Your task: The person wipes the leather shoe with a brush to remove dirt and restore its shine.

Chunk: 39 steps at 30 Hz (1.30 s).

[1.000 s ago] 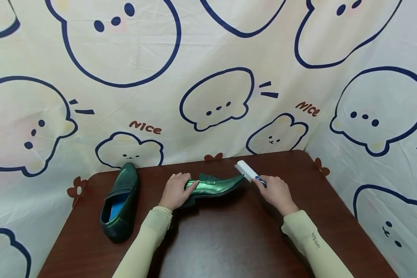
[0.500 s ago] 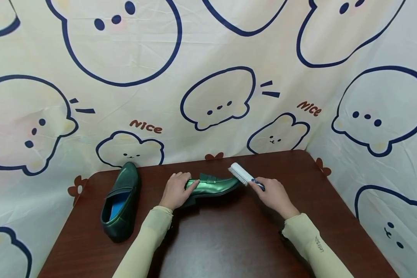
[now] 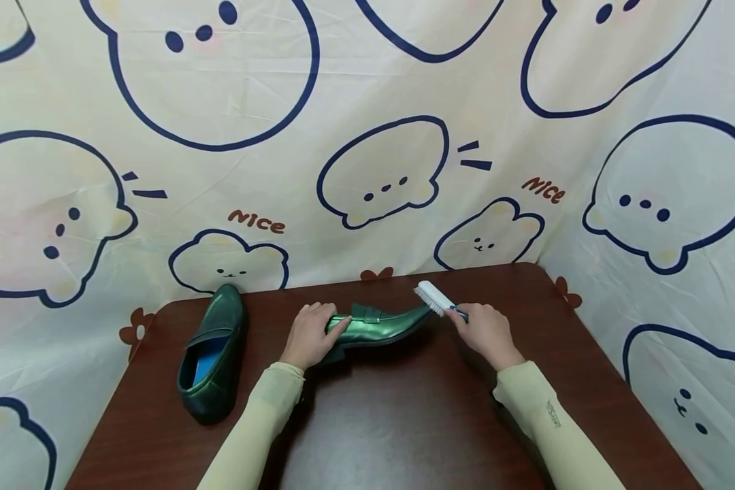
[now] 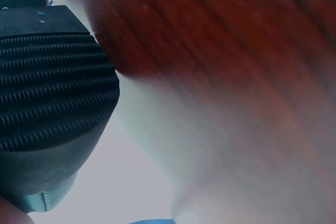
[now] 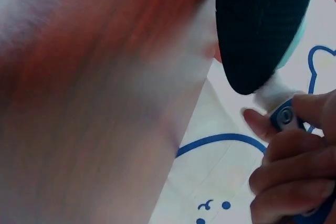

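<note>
My left hand [image 3: 309, 337] grips a shiny green loafer [image 3: 386, 328] by its heel end, toe pointing right. In the left wrist view the ridged black heel [image 4: 52, 87] of this shoe shows at the left. A white brush [image 3: 435, 298] with a blue handle is held in my right hand [image 3: 484, 333], its pale bristles at the toe tip. From the right wrist view, curled fingers [image 5: 289, 171] wrap the blue handle [image 5: 286, 115], and the dark sole [image 5: 262, 24] rises above the bristles.
A second green loafer [image 3: 214, 361] with a blue insole stands on the left of the dark brown table [image 3: 404, 422], toe toward the back. A patterned cloth [image 3: 367, 102] with cartoon faces hangs behind the table and along its sides.
The brush moved left over the toe half a second ago, then back right to the toe tip. The left hand and the held loafer stay in place.
</note>
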Each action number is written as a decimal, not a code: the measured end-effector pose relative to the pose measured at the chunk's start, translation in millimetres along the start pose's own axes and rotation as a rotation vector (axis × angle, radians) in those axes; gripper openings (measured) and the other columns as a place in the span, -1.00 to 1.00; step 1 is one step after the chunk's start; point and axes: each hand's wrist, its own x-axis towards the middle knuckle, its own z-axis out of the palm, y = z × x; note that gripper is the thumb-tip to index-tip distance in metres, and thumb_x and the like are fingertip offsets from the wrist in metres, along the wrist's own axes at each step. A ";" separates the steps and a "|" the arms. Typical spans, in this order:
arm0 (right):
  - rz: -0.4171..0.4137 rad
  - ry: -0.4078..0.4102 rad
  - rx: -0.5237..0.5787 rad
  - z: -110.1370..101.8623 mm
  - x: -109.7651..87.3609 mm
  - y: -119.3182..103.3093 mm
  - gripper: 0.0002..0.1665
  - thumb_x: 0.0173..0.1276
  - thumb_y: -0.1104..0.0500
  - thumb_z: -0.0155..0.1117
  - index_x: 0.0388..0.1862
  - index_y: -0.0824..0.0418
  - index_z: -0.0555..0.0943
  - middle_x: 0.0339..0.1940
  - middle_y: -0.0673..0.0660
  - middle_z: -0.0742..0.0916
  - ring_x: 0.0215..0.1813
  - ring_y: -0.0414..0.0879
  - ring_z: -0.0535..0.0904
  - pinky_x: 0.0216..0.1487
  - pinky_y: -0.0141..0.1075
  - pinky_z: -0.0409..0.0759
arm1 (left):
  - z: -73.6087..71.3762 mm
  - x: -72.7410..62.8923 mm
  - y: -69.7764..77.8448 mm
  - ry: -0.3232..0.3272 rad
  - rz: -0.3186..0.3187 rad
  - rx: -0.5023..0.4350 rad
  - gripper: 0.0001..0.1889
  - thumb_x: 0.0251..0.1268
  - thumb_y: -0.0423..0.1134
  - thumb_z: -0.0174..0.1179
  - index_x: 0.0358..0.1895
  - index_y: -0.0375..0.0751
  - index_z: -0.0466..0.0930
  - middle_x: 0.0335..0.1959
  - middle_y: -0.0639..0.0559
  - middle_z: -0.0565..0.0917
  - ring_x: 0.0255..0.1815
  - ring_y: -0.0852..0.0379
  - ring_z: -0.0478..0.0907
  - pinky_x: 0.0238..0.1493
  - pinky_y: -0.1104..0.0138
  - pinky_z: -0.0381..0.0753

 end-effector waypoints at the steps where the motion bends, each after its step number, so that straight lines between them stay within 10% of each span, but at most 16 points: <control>1: 0.007 0.003 -0.011 -0.8 1.7 0.4 -0.50 0.55 -0.12 0.23 0.10 0.27 0.74 -0.41 0.15 0.75 -0.49 -0.05 0.51 -0.54 -0.23 0.43 | -0.3 -0.6 -0.1 -0.001 0.002 0.004 -0.54 0.54 0.11 0.16 -0.50 -0.04 0.28 -0.61 0.16 0.20 -0.50 0.18 0.13 -0.29 0.28 0.15; 15: -0.103 -0.063 0.031 -8.5 -7.4 -18.4 -0.52 0.51 -0.12 0.31 0.17 0.19 0.73 -0.06 0.23 0.82 -0.37 -0.05 0.57 -0.41 -0.23 0.50 | -2.9 -4.9 0.2 0.018 0.027 0.037 -0.54 0.51 0.11 0.18 -0.49 -0.01 0.25 -0.60 0.16 0.19 -0.49 0.18 0.11 -0.29 0.28 0.12; 29: -0.047 0.018 -0.053 -5.5 -0.3 18.4 -0.52 0.53 -0.09 0.29 0.03 0.31 0.75 -0.34 0.19 0.80 -0.48 -0.05 0.55 -0.48 -0.18 0.55 | 0.3 -4.3 1.9 0.025 0.048 0.047 -0.54 0.50 0.13 0.18 -0.48 0.01 0.25 -0.59 0.17 0.21 -0.48 0.19 0.11 -0.28 0.28 0.13; 39: -0.139 0.001 -0.010 -15.0 -21.7 -15.2 -0.50 0.49 -0.10 0.34 0.16 0.24 0.73 -0.09 0.24 0.83 -0.39 -0.07 0.60 -0.34 -0.15 0.64 | 1.4 -4.0 3.5 0.043 0.039 0.038 -0.55 0.50 0.11 0.19 -0.48 0.00 0.26 -0.59 0.17 0.22 -0.47 0.19 0.12 -0.28 0.27 0.13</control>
